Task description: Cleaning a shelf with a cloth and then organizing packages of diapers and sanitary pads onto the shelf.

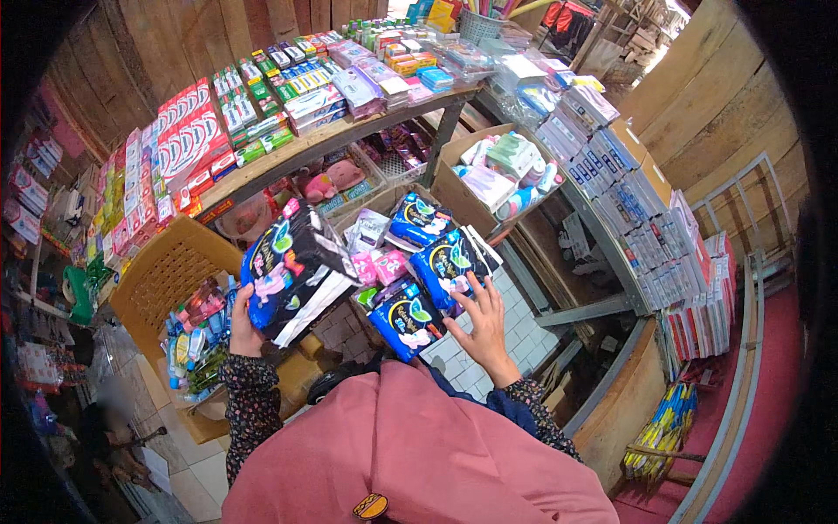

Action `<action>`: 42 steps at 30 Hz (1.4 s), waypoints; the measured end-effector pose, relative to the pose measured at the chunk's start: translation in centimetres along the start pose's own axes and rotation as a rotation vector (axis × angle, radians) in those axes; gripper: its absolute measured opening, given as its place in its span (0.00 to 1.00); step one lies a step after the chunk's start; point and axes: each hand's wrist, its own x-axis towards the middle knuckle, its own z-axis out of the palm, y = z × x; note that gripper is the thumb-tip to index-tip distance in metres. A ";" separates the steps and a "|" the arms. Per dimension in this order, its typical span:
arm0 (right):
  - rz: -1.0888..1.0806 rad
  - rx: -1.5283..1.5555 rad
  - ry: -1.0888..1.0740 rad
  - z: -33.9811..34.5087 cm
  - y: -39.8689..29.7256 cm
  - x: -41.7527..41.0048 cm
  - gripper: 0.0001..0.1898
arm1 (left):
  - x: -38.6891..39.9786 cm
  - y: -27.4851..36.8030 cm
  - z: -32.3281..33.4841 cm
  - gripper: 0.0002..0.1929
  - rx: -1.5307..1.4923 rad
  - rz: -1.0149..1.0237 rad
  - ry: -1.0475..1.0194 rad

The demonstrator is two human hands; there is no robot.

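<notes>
My left hand [245, 325] grips the lower left edge of a blue and black pack of sanitary pads [294, 268], tilted, with its white underside partly showing. The fingers of my right hand [481, 321] are spread over another such pack [452, 265]; the fingertips lie at its lower edge, and whether they touch it I cannot tell. Just left of that hand is a similar pack [407, 321], and a further one [419, 221] lies above. Small pink packets [381, 265] and a silvery white pouch [368, 230] sit between the packs, in an open cardboard box whose walls are mostly hidden.
A wooden shelf [262, 171] with boxed toothpaste curves across the top. A cardboard box [458, 196] of bottles stands behind the packs, and a brown plastic chair [157, 262] with bottles is at left. Stacked boxes [609, 170] line the right shelf. A blurred person [118, 419] is at lower left.
</notes>
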 end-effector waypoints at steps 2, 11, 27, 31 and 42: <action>0.008 0.013 0.016 -0.6 0.2 -0.1 0.23 | -1.3 -0.3 -0.4 0.23 -0.029 0.011 0.013; 0.277 0.351 0.278 1.5 3.6 -1.4 0.21 | -2.3 -1.7 -1.0 0.24 -0.094 -0.023 -0.059; -0.036 -0.155 -0.005 1.6 4.7 1.5 0.34 | -4.7 -1.3 -1.5 0.26 -0.113 0.079 -0.035; -0.102 0.054 0.188 2.8 6.4 2.3 0.20 | -5.6 -1.3 -1.3 0.26 -0.089 0.048 0.015; -0.184 0.429 0.411 1.1 1.5 9.5 0.10 | -6.1 -2.2 -3.4 0.27 -0.167 0.016 -0.052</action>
